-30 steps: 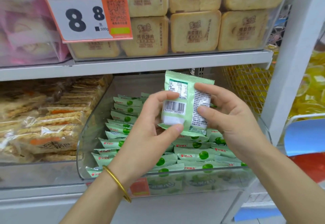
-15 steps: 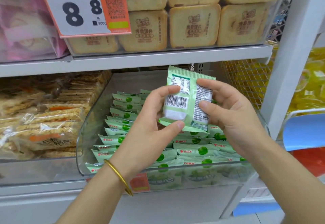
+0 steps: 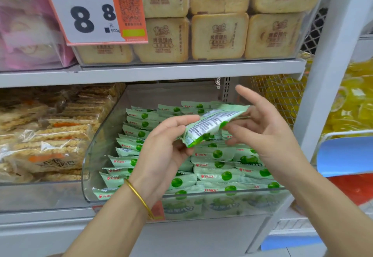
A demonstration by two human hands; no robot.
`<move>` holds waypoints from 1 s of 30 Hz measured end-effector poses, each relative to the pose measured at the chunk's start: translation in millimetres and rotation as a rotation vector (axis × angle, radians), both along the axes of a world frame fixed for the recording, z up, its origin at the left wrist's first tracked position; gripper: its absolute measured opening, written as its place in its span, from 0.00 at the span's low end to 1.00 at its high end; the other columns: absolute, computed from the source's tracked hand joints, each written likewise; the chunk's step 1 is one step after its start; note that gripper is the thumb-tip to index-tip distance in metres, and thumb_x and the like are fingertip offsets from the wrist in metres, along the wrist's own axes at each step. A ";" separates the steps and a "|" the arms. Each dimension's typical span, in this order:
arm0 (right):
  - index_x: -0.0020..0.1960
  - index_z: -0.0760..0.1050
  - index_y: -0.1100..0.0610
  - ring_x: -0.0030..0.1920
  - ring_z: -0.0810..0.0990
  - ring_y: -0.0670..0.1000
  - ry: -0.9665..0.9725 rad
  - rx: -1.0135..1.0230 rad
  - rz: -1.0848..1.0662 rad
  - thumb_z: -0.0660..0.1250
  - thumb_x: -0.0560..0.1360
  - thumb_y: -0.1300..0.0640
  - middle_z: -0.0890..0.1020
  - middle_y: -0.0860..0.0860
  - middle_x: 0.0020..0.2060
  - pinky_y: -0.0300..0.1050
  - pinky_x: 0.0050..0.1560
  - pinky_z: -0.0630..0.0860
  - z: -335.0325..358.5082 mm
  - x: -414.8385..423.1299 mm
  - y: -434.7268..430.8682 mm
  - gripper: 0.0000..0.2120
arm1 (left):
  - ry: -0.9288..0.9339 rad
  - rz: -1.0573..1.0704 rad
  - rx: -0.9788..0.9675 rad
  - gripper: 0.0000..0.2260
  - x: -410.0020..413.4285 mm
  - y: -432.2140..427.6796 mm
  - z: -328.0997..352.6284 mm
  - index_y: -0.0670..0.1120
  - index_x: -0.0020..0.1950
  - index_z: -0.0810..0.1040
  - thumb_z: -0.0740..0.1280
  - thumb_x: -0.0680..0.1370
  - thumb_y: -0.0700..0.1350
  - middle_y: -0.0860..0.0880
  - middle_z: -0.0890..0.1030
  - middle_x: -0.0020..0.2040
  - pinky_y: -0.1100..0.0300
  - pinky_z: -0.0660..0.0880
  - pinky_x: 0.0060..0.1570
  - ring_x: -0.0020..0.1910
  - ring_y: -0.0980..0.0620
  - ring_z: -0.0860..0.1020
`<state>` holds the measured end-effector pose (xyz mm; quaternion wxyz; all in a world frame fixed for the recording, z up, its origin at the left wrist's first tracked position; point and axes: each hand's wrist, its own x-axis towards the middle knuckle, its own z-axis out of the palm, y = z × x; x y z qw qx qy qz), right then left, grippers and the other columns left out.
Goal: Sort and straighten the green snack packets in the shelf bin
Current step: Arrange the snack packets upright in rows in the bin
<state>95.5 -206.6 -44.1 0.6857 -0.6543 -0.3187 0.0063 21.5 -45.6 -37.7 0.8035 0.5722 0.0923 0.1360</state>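
Item: one held packet [image 3: 212, 124], green, over the clear shelf bin [image 3: 105, 135]. Change from half a second ago: the packet, then upright with its barcode side to the camera and pinched between both hands, now lies tipped almost flat, slanting from low left to high right with the printed back uppermost; the right hand has let go its pinch. Count: two hands, one packet in hand, one bin, one orange price tag [image 3: 90, 12] reading 8.8, one gold bangle [image 3: 139, 198] on the left wrist. Green snack packets [image 3: 218, 153] in the bin: overlapping rows, front faces up, too many and too overlapped for an exact count. Left hand [image 3: 161, 155]: palm turned up and inward, thumb over the packet's lower left end, fingers curled beneath, gripping it. Right hand [image 3: 270, 139]: open, fingers [image 3: 248, 95] spread, index raised, the others at the packet's right end; whether they touch it cannot be told.
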 end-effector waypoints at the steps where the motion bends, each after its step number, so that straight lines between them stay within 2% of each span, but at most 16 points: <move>1: 0.59 0.75 0.39 0.51 0.80 0.51 -0.067 -0.072 -0.041 0.73 0.70 0.65 0.77 0.53 0.53 0.50 0.49 0.80 0.0 0.9 -1.5 0.26 | 0.023 -0.019 -0.014 0.15 0.7 -1.3 0.5 0.40 0.49 0.82 0.55 0.79 0.34 0.49 0.80 0.34 0.63 0.68 0.28 0.31 0.53 0.71; 2: 0.53 0.79 0.40 0.53 0.79 0.51 -0.115 -0.123 -0.074 0.76 0.67 0.60 0.76 0.49 0.53 0.51 0.53 0.79 0.9 1.2 -3.0 0.20 | 0.051 -0.038 -0.018 0.14 1.7 -2.9 0.6 0.40 0.50 0.81 0.56 0.79 0.35 0.48 0.80 0.33 0.63 0.68 0.28 0.30 0.53 0.72; 4: 0.44 0.81 0.44 0.55 0.78 0.47 -0.157 -0.134 -0.124 0.75 0.64 0.53 0.76 0.45 0.52 0.52 0.56 0.76 3.7 0.9 -6.4 0.10 | 0.081 -0.069 -0.042 0.12 3.6 -8.1 1.5 0.40 0.54 0.79 0.56 0.80 0.37 0.46 0.79 0.36 0.63 0.70 0.25 0.28 0.52 0.74; 7: 0.44 0.79 0.50 0.47 0.81 0.52 -0.141 -0.058 -0.152 0.71 0.68 0.55 0.81 0.52 0.44 0.55 0.49 0.79 5.6 3.6 -15.5 0.05 | 0.054 -0.013 -0.048 0.09 8.7 -14.9 0.0 0.43 0.53 0.74 0.56 0.82 0.43 0.44 0.79 0.49 0.63 0.74 0.25 0.28 0.50 0.78; 9: 0.42 0.78 0.50 0.41 0.80 0.51 -0.156 -0.044 -0.184 0.72 0.70 0.57 0.81 0.52 0.40 0.49 0.42 0.79 7.3 5.4 -23.7 0.04 | 0.017 0.068 0.210 0.07 12.4 -16.3 -4.6 0.48 0.53 0.73 0.56 0.82 0.43 0.46 0.77 0.55 0.64 0.76 0.29 0.32 0.53 0.80; 11: 0.41 0.79 0.47 0.38 0.79 0.42 -0.212 -0.095 -0.233 0.73 0.70 0.61 0.82 0.47 0.38 0.38 0.38 0.77 8.4 5.3 -32.3 0.09 | -0.038 0.118 0.638 0.08 15.3 -16.5 -12.5 0.53 0.55 0.73 0.59 0.81 0.41 0.51 0.75 0.57 0.68 0.76 0.40 0.42 0.60 0.80; 12: 0.42 0.78 0.46 0.38 0.79 0.40 -0.246 -0.138 -0.254 0.73 0.70 0.61 0.83 0.44 0.39 0.37 0.38 0.77 9.1 5.2 -36.6 0.10 | -0.069 0.113 0.836 0.10 15.7 -17.1 -16.2 0.54 0.57 0.73 0.61 0.80 0.41 0.54 0.73 0.58 0.70 0.74 0.47 0.48 0.63 0.77; 14: 0.43 0.77 0.43 0.39 0.79 0.39 -0.327 -0.248 -0.298 0.73 0.70 0.59 0.82 0.39 0.40 0.36 0.40 0.76 10.1 5.3 -45.6 0.11 | -0.097 0.062 1.140 0.13 15.7 -20.6 -22.9 0.52 0.63 0.71 0.63 0.79 0.43 0.59 0.69 0.59 0.74 0.63 0.59 0.59 0.64 0.69; 16: 0.44 0.78 0.43 0.40 0.79 0.39 -0.381 -0.336 -0.323 0.73 0.70 0.57 0.82 0.36 0.38 0.37 0.40 0.75 11.1 5.8 -53.6 0.10 | -0.092 0.011 1.327 0.19 14.7 -24.6 -27.4 0.51 0.70 0.66 0.62 0.79 0.48 0.57 0.68 0.65 0.74 0.54 0.61 0.67 0.61 0.63; 18: 0.48 0.81 0.49 0.42 0.80 0.41 -0.420 -0.395 -0.323 0.72 0.70 0.55 0.81 0.36 0.38 0.42 0.41 0.77 12.9 5.8 -59.9 0.07 | -0.097 -0.032 1.410 0.23 14.7 -26.6 -29.1 0.52 0.73 0.61 0.61 0.79 0.50 0.56 0.66 0.70 0.71 0.53 0.64 0.70 0.59 0.60; 20: 0.49 0.82 0.53 0.43 0.81 0.43 -0.483 -0.464 -0.333 0.70 0.70 0.53 0.81 0.38 0.39 0.48 0.42 0.78 14.7 5.3 -62.7 0.09 | -0.109 -0.065 1.462 0.24 15.6 -28.4 -29.7 0.52 0.74 0.60 0.61 0.79 0.50 0.55 0.64 0.72 0.67 0.52 0.68 0.72 0.58 0.58; 23: 0.50 0.81 0.52 0.42 0.81 0.50 -0.577 -0.615 -0.364 0.68 0.70 0.48 0.84 0.45 0.41 0.53 0.40 0.78 16.1 5.7 -64.5 0.12 | -0.111 -0.081 1.472 0.23 16.5 -30.4 -29.2 0.53 0.74 0.59 0.61 0.80 0.49 0.56 0.63 0.72 0.69 0.50 0.67 0.72 0.59 0.57; 26: 0.52 0.80 0.49 0.44 0.81 0.53 -0.687 -0.793 -0.375 0.69 0.73 0.50 0.84 0.47 0.42 0.51 0.40 0.76 17.1 4.5 -63.0 0.08 | -0.108 -0.088 1.478 0.23 17.5 -30.9 -29.0 0.53 0.73 0.61 0.61 0.79 0.48 0.56 0.63 0.72 0.70 0.50 0.65 0.71 0.59 0.57; 30: 0.56 0.73 0.48 0.51 0.78 0.53 -0.834 -1.108 -0.419 0.61 0.78 0.46 0.81 0.46 0.47 0.44 0.37 0.68 21.9 2.6 -51.9 0.09 | -0.095 -0.096 1.474 0.23 19.4 -31.2 -29.1 0.54 0.73 0.61 0.60 0.79 0.47 0.56 0.63 0.72 0.69 0.50 0.66 0.72 0.60 0.56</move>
